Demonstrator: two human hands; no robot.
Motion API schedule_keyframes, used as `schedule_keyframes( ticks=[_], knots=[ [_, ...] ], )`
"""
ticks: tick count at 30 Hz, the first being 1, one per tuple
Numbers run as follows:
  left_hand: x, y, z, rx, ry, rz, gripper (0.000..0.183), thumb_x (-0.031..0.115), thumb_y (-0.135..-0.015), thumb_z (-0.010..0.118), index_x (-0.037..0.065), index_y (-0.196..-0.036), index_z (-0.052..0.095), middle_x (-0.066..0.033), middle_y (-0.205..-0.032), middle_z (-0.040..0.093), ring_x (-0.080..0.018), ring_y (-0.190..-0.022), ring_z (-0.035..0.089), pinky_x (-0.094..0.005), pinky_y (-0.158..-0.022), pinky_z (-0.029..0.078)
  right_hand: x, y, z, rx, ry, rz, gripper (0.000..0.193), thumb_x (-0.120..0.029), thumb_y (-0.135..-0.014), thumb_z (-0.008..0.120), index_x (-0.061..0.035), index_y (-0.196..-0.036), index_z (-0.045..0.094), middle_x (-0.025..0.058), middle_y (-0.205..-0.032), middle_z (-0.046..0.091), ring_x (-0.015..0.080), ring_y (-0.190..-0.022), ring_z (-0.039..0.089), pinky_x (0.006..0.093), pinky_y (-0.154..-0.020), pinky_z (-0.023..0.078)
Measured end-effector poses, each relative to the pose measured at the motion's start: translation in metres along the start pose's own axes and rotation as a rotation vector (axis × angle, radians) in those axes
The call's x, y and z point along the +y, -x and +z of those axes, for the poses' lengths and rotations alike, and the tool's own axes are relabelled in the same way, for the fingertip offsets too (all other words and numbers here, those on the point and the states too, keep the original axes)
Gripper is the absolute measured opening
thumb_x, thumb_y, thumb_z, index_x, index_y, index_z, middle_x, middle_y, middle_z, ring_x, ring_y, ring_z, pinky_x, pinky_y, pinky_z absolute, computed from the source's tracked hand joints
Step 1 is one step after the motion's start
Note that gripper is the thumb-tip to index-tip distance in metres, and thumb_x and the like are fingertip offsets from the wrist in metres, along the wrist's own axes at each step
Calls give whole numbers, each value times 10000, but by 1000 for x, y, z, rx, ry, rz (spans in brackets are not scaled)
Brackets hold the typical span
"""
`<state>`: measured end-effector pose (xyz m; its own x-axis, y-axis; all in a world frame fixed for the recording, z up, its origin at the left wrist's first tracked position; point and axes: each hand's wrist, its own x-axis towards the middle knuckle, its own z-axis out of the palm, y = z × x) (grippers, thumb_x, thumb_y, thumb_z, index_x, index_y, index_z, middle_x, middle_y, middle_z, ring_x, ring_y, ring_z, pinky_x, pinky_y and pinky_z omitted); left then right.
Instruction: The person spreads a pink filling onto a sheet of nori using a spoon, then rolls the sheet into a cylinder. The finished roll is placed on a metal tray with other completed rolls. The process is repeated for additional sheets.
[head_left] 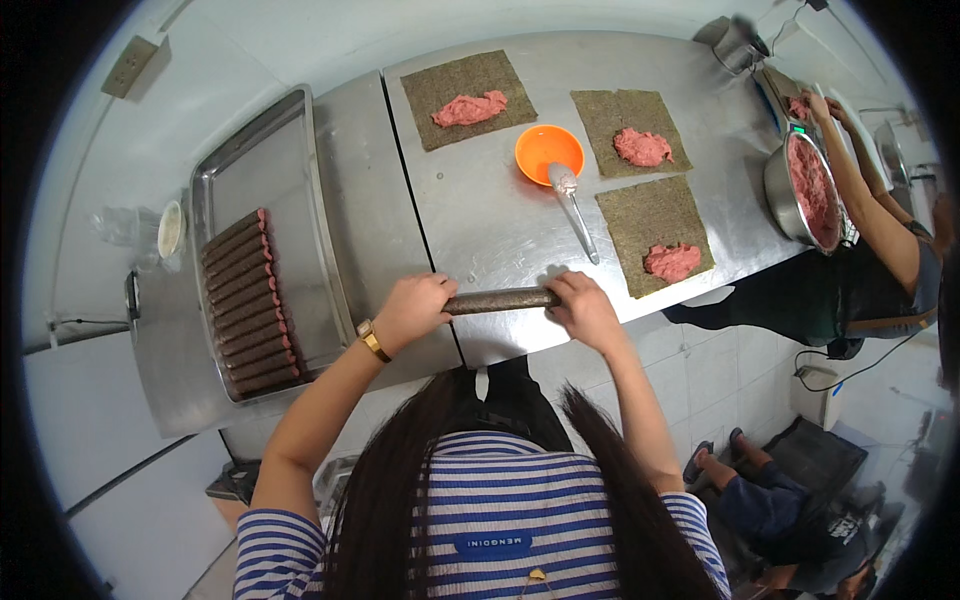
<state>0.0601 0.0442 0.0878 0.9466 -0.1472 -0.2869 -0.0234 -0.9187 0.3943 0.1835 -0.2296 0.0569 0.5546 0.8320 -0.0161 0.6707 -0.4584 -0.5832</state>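
A long seaweed roll point(500, 301) lies level just above the near edge of the steel table. My left hand point(421, 308) is closed round its left end, and my right hand point(584, 308) grips its right end; both tips are covered by my fingers. Past my hands, three seaweed sheets rest on the table, each bearing a lump of pink minced meat: one at the far left point(412, 95), one at the far right point(590, 110) and one nearer point(625, 215). Between them stands an orange bowl point(537, 145), with a metal spoon point(578, 222) leaning on its rim.
At left, a metal tray point(325, 215) holds a row of several finished rolls point(247, 305). On the right, a co-worker's arms point(865, 190) reach past a steel bowl of minced meat point(815, 190) to a scale. Another person point(770, 500) sits low at the lower right.
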Motion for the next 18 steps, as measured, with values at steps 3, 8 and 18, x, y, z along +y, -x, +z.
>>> schedule_keyframes(
  ticks=[3,8,18],
  knots=[
    [14,-9,4,29,-36,56,405,235,-698,766,81,-1023,579,-82,-1029,591,-294,-970,590,-402,-814,483,13,-6,-14,165,-134,-4,413,-137,-707,740,-25,-1087,624,151,-1036,592,348,-1023,560,420,-892,462],
    [52,-38,28,183,47,191,498,255,-699,768,69,-1118,572,-78,-1083,569,-288,-993,576,-392,-844,480,39,-31,-18,485,-220,209,382,-134,-766,700,-25,-1122,613,160,-1034,598,354,-1024,569,400,-886,462],
    [62,-54,27,35,-49,188,422,266,-746,747,66,-1085,595,-94,-1029,604,-298,-930,594,-375,-778,494,57,-56,21,529,-264,362,304,-122,-798,643,-23,-1083,618,157,-980,618,348,-960,581,437,-842,467]
  ],
)
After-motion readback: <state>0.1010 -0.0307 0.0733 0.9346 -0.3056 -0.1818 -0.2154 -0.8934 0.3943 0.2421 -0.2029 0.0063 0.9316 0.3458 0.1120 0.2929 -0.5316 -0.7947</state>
